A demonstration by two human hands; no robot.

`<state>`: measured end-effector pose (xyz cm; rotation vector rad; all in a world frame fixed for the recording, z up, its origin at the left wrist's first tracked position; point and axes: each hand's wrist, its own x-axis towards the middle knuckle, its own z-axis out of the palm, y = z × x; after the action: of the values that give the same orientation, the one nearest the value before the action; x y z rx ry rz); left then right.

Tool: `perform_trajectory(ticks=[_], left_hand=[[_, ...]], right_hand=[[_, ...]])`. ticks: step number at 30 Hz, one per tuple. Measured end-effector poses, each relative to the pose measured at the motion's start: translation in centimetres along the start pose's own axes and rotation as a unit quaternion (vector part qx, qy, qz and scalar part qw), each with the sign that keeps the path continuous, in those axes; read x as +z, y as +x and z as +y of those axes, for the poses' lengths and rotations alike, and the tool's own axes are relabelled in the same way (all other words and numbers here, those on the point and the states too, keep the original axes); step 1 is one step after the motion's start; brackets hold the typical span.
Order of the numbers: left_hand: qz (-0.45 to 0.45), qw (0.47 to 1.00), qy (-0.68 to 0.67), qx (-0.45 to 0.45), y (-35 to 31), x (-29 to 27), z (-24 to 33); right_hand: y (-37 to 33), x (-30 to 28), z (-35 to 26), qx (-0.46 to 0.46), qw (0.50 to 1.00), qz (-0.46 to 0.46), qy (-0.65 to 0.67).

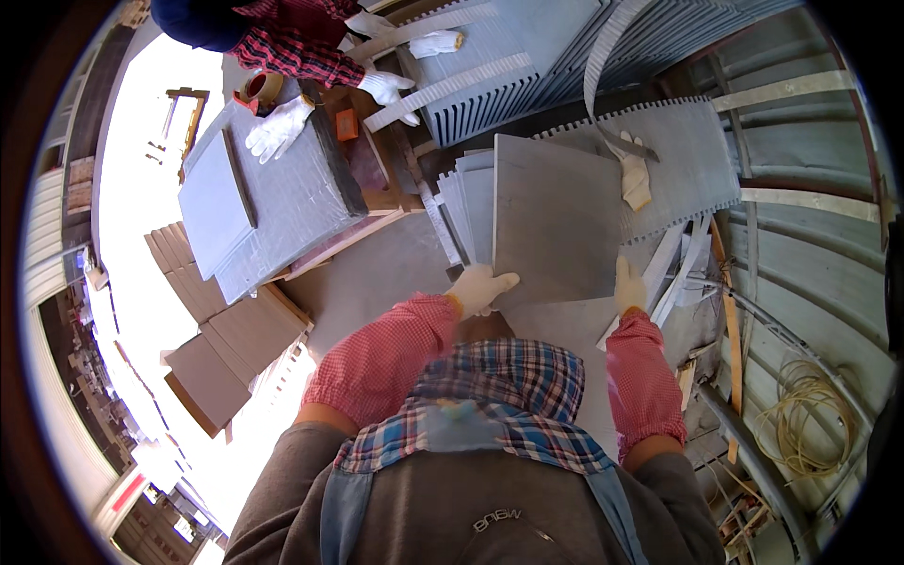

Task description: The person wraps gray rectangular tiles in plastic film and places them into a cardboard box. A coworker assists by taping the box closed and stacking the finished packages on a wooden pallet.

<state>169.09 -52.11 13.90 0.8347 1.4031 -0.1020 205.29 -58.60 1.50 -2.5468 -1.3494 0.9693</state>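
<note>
Your left hand (478, 288) clamps the grey panel (557, 217) at one o'clock; right hand (629, 285) at its right edge, grip unclear. Sheets (215, 202) lie stacked at ten o'clock; yours seems not yet placed.

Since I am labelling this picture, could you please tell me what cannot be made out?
- Grey panel: underside, hidden by its upper face in the head view.
- Fanned grey sheets: right part, covered by the panel, head view.
- Co-worker: partly cut off by the head view's top edge.
</note>
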Motion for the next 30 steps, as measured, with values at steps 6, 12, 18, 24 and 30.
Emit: perform_trajectory(ticks=[6,12,18,24,30], left_hand=[[-0.019,0.997,-0.034,0.069,-2.4,2.6,1.6],[0.025,0.988,0.031,0.149,-4.9,3.6,5.3],[0.072,0.977,0.05,0.197,-5.8,5.1,7.1],[0.083,0.977,0.032,0.192,-5.4,6.6,8.3],[0.044,0.982,0.027,0.183,-8.5,5.2,6.1]], right_hand=[[3.2,-0.2,-1.6,0.021,0.995,-0.042,0.091],[2.9,1.2,-1.0,-0.01,0.996,0.002,0.087],[1.5,-0.6,-3.3,0.12,0.929,-0.125,0.326],[1.5,-2.8,-4.5,0.207,0.873,-0.202,0.392],[-3.9,-2.7,-6.0,0.214,0.857,-0.153,0.444]])
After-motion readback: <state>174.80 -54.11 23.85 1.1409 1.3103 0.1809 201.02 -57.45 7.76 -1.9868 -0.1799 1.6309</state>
